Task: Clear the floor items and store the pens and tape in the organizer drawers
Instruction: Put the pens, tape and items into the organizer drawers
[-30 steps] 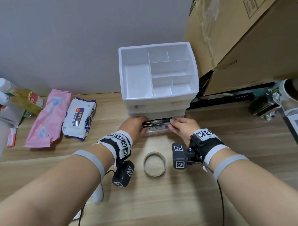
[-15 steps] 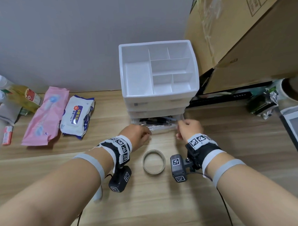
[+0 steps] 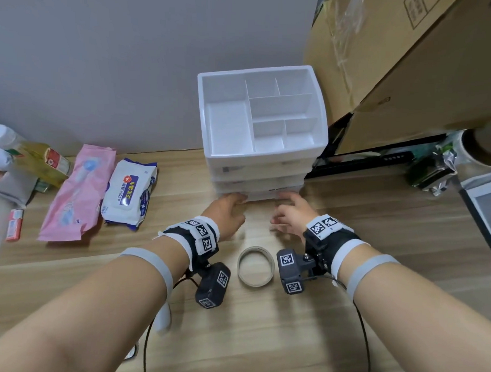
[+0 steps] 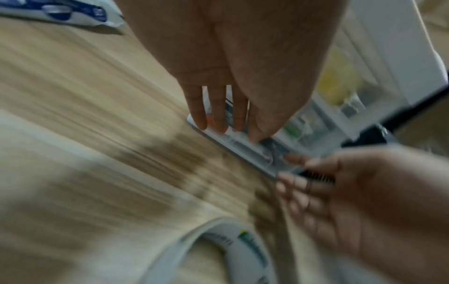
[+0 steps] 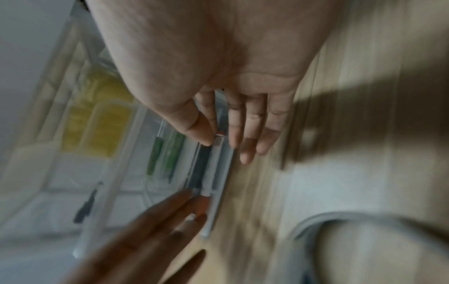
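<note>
Presently, risk: the bottom drawer (image 3: 262, 196) of the organizer (image 3: 262, 122) may jam if a pen (image 5: 203, 171) rides up, or if the hands push unevenly. Left hand (image 3: 227, 213) and right hand (image 3: 292, 216): fingers straight against the drawer front, gripping nothing. Contents: pens in the bottom drawer, green ones seemingly in the drawer above; top tray empty. Tape (image 3: 255, 266): on the floor (image 3: 404, 249) between the wrists, not stored.

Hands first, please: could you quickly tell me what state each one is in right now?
Left hand: open, straight fingers against the bottom drawer front, holding nothing.
Right hand: open, fingers extended at the same drawer, holding nothing.
</note>
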{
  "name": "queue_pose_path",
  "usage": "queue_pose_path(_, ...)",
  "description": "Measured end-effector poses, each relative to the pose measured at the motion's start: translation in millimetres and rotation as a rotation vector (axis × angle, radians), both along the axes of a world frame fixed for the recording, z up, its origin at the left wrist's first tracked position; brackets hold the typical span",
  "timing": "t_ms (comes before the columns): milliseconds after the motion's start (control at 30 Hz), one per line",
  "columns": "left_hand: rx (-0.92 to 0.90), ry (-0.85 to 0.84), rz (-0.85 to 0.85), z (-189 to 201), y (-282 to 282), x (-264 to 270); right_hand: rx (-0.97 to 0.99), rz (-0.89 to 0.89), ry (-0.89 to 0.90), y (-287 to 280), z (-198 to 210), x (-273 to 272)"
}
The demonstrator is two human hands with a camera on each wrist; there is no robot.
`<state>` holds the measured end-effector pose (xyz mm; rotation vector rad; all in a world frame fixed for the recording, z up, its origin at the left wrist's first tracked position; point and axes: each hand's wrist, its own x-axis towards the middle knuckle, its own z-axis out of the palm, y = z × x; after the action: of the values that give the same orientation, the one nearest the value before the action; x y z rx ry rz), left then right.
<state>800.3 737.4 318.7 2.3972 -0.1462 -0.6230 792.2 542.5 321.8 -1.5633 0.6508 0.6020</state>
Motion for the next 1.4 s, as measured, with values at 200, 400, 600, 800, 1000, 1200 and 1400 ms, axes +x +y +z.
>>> queue_pose_path(200, -0.668, 0.302, 0.575, 32.0, 4.8, 5.4, 0.008, 0.025, -0.109, -2.2, 13.1, -22.2)
queue_pose_path(400, -0.484, -0.044, 0.679, 57.5, 19.6, 4.5, 0.441, -0.221, -0.139, 9.0, 46.8, -11.8)
queue_pose_path(600, -0.320, -0.238, 0.613, 78.2, 31.3, 10.9, 0.539, -0.358, -0.034, 28.7, 43.4, 1.4)
queue_pose_path(800, -0.275, -0.302, 0.458, 83.1, 29.9, 11.8, 0.729, -0.522, -0.038, 37.7, 34.2, 0.2)
queue_pose_path(1000, -0.233, -0.223, 0.386, 80.5, 35.1, 17.7, 0.645, -0.482, -0.012, 33.7, 34.3, -5.9)
queue_pose_path(1200, -0.206, -0.093, 0.466, 76.1, 28.7, 9.6, 0.611, -0.446, -0.014, 22.5, 24.5, -45.7)
queue_pose_path(1400, -0.154, 0.412, 0.453, 65.8, 23.7, -13.8, 0.564, -0.386, -0.017, 9.8, 17.0, -75.8)
